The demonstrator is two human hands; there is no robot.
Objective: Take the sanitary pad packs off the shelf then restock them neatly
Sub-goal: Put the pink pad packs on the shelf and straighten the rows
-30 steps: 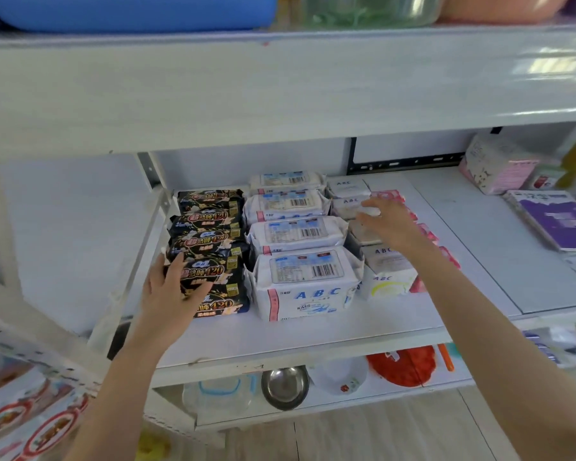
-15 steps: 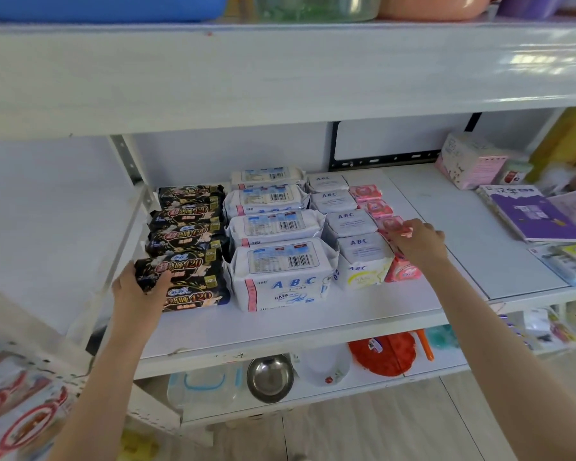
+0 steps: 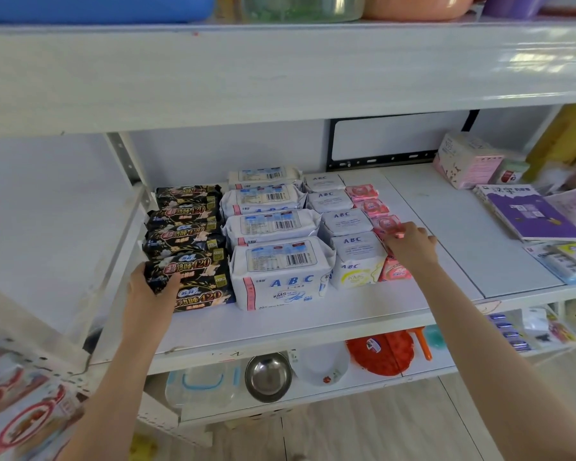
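- A white painted metal shelf point(image 3: 313, 324) carried the goods, with a pale wooden floor point(image 3: 363, 427) below it and coloured plastic basins point(image 3: 97, 6) on the board above.
- The left hand point(image 3: 150, 287) gripped the left end of the front black glossy pad pack point(image 3: 200, 296), fingers curled round it and thumb on top.
- The black pad packs point(image 3: 187, 224) formed the leftmost row, running front to back. Each long axis lay left to right, printed face up.
- Next came a row of large white ABC pad packs point(image 3: 280, 274), long axes also left to right, barcode labels up and logos facing the front.
- Small white ABC pad packs point(image 3: 353, 254) stood in a row touching them.
- Small pink pad packs point(image 3: 363, 192) made the rightmost row, just beside those.
- The right hand point(image 3: 411, 244), fingers curled, pinched the top edge of a small pink pad pack point(image 3: 385, 224) near the front of that row.
- Well to the right lay a flat purple book point(image 3: 532, 214), with a pink-and-white carton point(image 3: 463, 161) behind it.
- A round steel bowl point(image 3: 268, 377) sat on the lower shelf.
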